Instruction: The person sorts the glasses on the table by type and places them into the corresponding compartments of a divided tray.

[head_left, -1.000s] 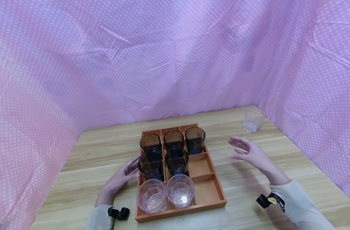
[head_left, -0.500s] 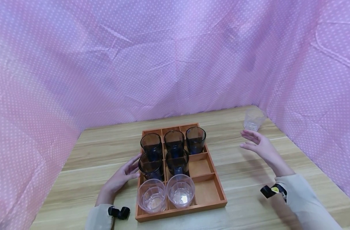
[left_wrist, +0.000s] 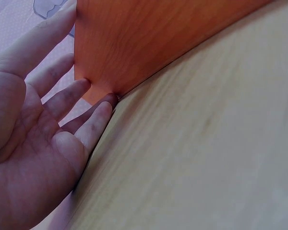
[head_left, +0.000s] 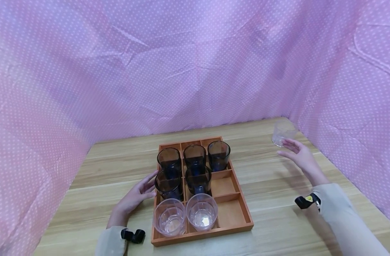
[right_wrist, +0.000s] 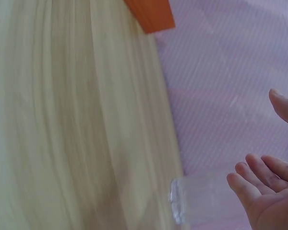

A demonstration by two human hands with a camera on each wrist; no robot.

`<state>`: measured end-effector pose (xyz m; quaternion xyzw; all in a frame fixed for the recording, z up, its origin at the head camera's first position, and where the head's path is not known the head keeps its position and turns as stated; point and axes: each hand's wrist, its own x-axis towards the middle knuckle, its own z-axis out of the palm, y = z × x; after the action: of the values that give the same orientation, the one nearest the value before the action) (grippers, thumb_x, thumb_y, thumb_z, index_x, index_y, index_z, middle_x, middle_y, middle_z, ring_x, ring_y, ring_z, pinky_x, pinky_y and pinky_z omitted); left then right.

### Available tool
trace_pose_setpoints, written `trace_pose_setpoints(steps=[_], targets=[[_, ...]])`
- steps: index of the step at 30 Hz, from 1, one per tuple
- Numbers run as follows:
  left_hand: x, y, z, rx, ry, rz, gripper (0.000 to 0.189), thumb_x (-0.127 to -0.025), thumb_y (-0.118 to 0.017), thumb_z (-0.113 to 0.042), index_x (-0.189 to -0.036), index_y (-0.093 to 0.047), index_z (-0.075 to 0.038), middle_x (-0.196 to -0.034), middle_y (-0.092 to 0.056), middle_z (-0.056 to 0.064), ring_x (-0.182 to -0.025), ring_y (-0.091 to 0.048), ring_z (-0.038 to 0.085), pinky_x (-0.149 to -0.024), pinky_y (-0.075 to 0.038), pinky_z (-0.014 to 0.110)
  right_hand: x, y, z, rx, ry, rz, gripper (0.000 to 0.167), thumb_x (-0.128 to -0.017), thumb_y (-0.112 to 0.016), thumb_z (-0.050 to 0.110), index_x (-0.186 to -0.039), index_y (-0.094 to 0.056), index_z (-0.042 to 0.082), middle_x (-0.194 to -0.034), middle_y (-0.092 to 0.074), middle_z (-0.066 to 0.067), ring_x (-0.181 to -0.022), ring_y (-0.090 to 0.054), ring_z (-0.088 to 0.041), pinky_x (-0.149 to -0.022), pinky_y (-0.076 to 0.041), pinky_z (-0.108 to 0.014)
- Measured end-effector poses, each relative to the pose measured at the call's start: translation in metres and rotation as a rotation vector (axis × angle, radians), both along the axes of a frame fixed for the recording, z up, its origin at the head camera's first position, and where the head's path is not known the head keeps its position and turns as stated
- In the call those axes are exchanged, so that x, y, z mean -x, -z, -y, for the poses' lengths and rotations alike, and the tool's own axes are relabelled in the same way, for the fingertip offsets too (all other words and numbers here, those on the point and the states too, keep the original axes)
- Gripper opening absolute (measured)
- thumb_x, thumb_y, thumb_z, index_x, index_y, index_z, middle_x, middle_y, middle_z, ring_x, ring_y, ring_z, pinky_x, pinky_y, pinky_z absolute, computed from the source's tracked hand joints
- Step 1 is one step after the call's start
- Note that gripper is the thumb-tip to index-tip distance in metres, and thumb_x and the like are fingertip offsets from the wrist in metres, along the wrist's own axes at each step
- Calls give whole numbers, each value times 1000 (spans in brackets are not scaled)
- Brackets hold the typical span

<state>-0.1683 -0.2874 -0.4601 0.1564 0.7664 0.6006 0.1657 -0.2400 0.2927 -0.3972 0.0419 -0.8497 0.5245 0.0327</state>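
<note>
A reddish-brown wooden tray split into compartments stands mid-table. Dark tinted glasses fill its back row, and two more, such as this dark glass, stand in the middle row. In the front row are two clear cups, one at left and one in the centre. My left hand rests its straight fingers against the tray's left side wall. Over at the far right, my right hand is spread beside a lone clear glass, its fingertips overlapping the glass's lower edge in the head view.
The wooden table is bounded by a pink dotted cloth at the back and sides. Two right-hand compartments, in the middle and front rows, show bare wood. Each wrist wears a black strap-on camera.
My right hand has moved right and away from me, from beside the tray's right side to the lone clear glass. The left hand keeps its place on the tray.
</note>
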Motion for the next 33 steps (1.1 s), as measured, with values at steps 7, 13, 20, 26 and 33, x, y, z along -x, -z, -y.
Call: trace_pose_setpoints(steps=[7,13,20,26,33], targets=[[1,-1,0,5,3,-4,76,-95,-60,-12,-157,-15,-14,-162,-12,20,-145,-20,46,-109,-36,22,18,6,-14,-64,89,38,78,-91,-68,30,-148,-28,-7,-119,-53,20,-108,-47,14,-99,-43,-13],[1,-2,-2,-18,8,2,76,-95,-60,-11,-156,-15,-12,-162,-11,19,-145,-19,46,-104,-36,13,35,9,-27,-104,172,24,77,-93,-65,29,-148,-26,-8,-144,-46,-25,-135,-46,-30,-105,-39,-15],[0,-3,-2,-15,4,3,77,-95,-61,-12,-156,-15,-12,-162,-11,19,-145,-19,45,-106,-36,16,50,11,-39,-109,254,47,75,-93,-63,23,-148,-24,-10,-147,-36,-34,-136,-38,-45,-102,-39,-11],[-1,-4,-1,-2,2,0,77,-95,-61,-13,-156,-15,-12,-162,-11,19,-145,-19,45,-111,-34,30,61,10,-42,-127,267,98,83,-94,-61,35,-148,-19,-12,-149,-31,-36,-137,-34,-49,-114,-32,-44],[-1,-2,-1,-3,7,-1,77,-95,-60,-13,-157,-14,-13,-162,-11,20,-145,-18,47,-109,-36,25,68,11,-41,-70,255,133,91,-93,-62,40,-151,-11,-8,-154,-21,-33,-141,-26,-48,-116,-25,-52]])
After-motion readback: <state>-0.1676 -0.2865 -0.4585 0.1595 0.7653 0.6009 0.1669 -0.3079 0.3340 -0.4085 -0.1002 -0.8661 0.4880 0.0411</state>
